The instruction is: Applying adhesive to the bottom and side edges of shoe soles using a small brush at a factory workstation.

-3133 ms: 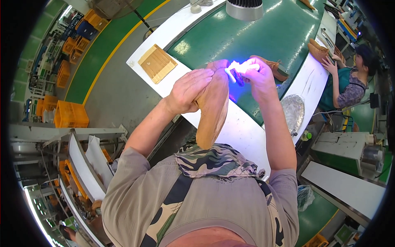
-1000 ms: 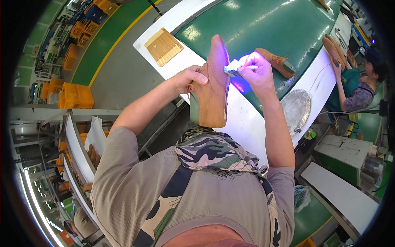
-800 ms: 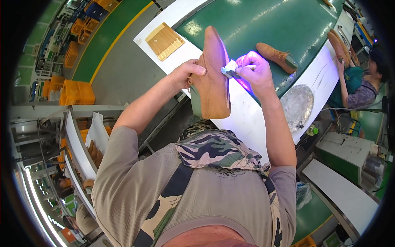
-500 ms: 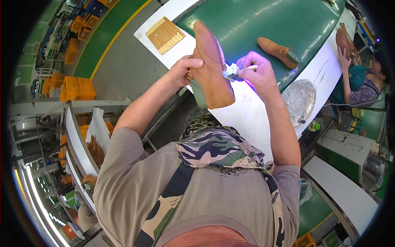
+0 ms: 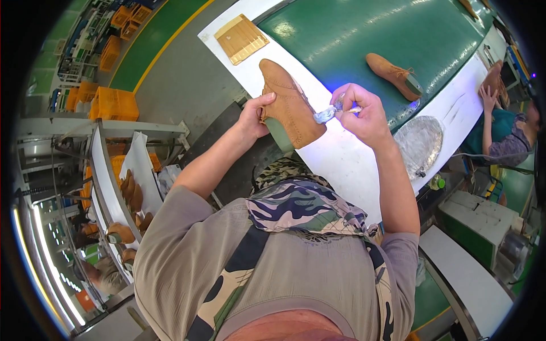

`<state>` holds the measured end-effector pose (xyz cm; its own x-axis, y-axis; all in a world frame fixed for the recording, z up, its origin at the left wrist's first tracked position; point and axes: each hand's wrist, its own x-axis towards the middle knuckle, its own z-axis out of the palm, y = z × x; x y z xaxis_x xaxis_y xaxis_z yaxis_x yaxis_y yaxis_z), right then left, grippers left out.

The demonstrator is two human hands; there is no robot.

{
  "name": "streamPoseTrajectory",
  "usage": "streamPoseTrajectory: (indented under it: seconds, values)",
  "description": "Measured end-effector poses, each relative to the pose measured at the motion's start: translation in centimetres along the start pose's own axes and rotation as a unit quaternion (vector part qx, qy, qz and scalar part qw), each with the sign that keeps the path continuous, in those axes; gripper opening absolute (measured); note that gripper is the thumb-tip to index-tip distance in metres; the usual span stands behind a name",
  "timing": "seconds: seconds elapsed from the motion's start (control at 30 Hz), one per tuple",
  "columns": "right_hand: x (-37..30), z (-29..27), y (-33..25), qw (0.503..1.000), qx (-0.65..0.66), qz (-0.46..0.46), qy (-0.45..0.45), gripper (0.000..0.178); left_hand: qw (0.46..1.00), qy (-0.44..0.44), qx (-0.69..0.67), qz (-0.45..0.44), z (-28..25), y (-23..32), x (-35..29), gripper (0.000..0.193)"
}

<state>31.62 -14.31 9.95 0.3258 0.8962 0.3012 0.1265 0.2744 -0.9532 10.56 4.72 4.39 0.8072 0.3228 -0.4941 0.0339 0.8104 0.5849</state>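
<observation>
My left hand (image 5: 257, 115) grips a tan brogue-style shoe (image 5: 289, 111) around its opening, thumb on its side. The shoe is held above the white tabletop, toe pointing away from me, and a green last (image 5: 278, 134) shows at its opening. In the fingers of my right hand (image 5: 363, 115) is a crumpled whitish wad (image 5: 325, 115), its far end at the shoe's sole edge. Whether it touches the shoe is hard to tell. A bluish-violet glow falls around the right fingers. A similar tan shoe (image 5: 392, 74) lies on the green belt beyond.
The white tabletop (image 5: 341, 170) borders the green conveyor belt (image 5: 327, 40). A yellowish-brown board (image 5: 242, 38) lies at its far left; a plastic-covered round tray (image 5: 420, 142) sits at right. A co-worker (image 5: 508, 133) handles a shoe there. A rack (image 5: 129, 196) with several shoes stands left.
The held shoe has come nearer to me and its toe has dropped lower in view. My right hand and the wad have shifted slightly right and toward me. The surroundings have shifted right.
</observation>
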Motion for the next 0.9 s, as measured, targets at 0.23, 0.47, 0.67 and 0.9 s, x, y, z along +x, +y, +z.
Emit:
streamPoseTrajectory:
  seconds: [0.23, 0.47, 0.67, 0.9]
  values:
    - [1.5, 1.6, 0.6, 0.998, -0.017, -0.055, -0.019, 0.015, 0.992, -0.018, -0.114, 0.046, -2.2, -1.2, -1.2, 0.057]
    - [4.4, 4.5, 1.5, 0.997, -0.014, -0.073, -0.019, 0.018, 0.975, -0.02, -0.18, 0.126, -4.6, -0.8, -2.2, 0.056]
    - [7.7, 7.4, 2.3, 0.997, -0.006, -0.067, -0.044, 0.02, 0.954, -0.065, -0.243, 0.164, -7.0, 0.5, -2.9, 0.061]
    - [11.9, 10.9, 3.0, 0.994, -0.02, -0.069, -0.088, 0.02, 0.939, -0.072, -0.264, 0.211, -9.4, 2.7, -4.3, 0.061]
